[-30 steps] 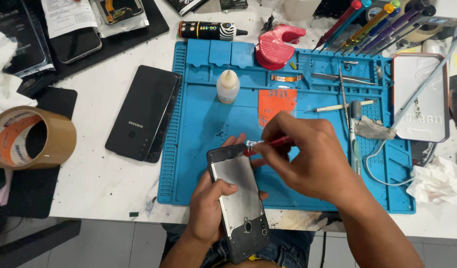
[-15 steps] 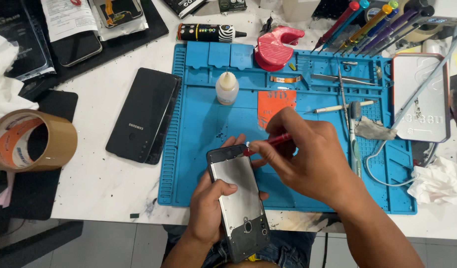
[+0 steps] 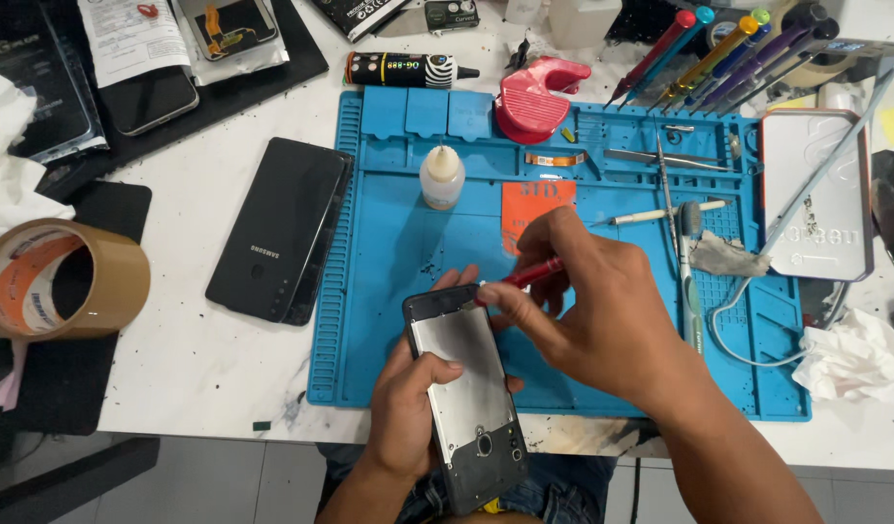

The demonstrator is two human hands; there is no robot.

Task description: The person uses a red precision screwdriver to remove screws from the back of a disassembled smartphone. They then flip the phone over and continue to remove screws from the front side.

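Note:
My left hand grips an opened phone body from below, its grey metal inner plate facing up, over the near edge of a blue work mat. My right hand pinches a red-handled tool whose tip rests at the phone's top edge. The phone tilts toward me, its lower end over my lap.
A black phone back cover lies left of the mat. A roll of brown tape sits far left. On the mat are a small white bottle, an orange card, tweezers and a red holder. Screwdrivers and a white tin lie right.
My right hand has shifted slightly with the red tool at the phone's top edge. The left hand and the phone stay nearly still.

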